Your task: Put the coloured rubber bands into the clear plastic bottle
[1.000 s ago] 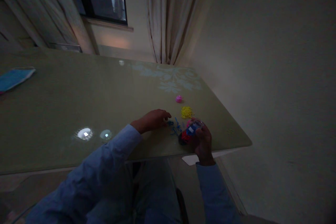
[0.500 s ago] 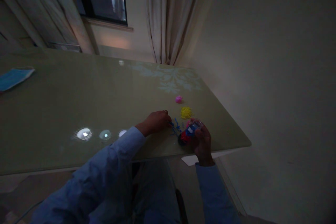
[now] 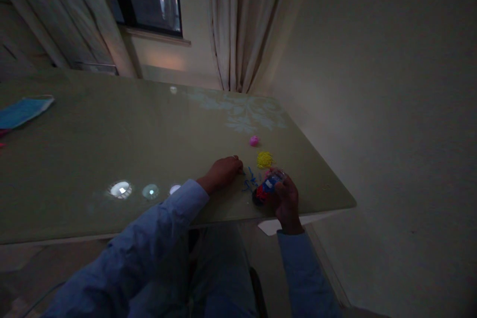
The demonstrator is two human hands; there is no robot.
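My right hand [image 3: 286, 201] grips a small clear container [image 3: 275, 177] with blue bits inside, tilted over the table's near right part. Beside and below it lie a red pile [image 3: 260, 195] and a black clump [image 3: 257, 198], both partly hidden by the hand and container. My left hand [image 3: 226, 169] rests low over the table with its fingers closed together; what they hold, if anything, cannot be made out. Just right of those fingertips are scattered thin blue strips [image 3: 251, 179]. Farther back sit a yellow pile of thin pieces [image 3: 264, 159] and a pink clump [image 3: 254, 141].
The pale green glossy table [image 3: 149, 139] has its right edge close to a wall [image 3: 380, 109]. A blue face mask [image 3: 26, 113] lies at the far left, with something red near it at the picture's edge. Curtains [image 3: 246, 20] hang behind the table.
Both hands stay almost in place, the right still gripping the container. My left hand has shifted very slightly, and its fingertips now sit a little apart from the blue strips.
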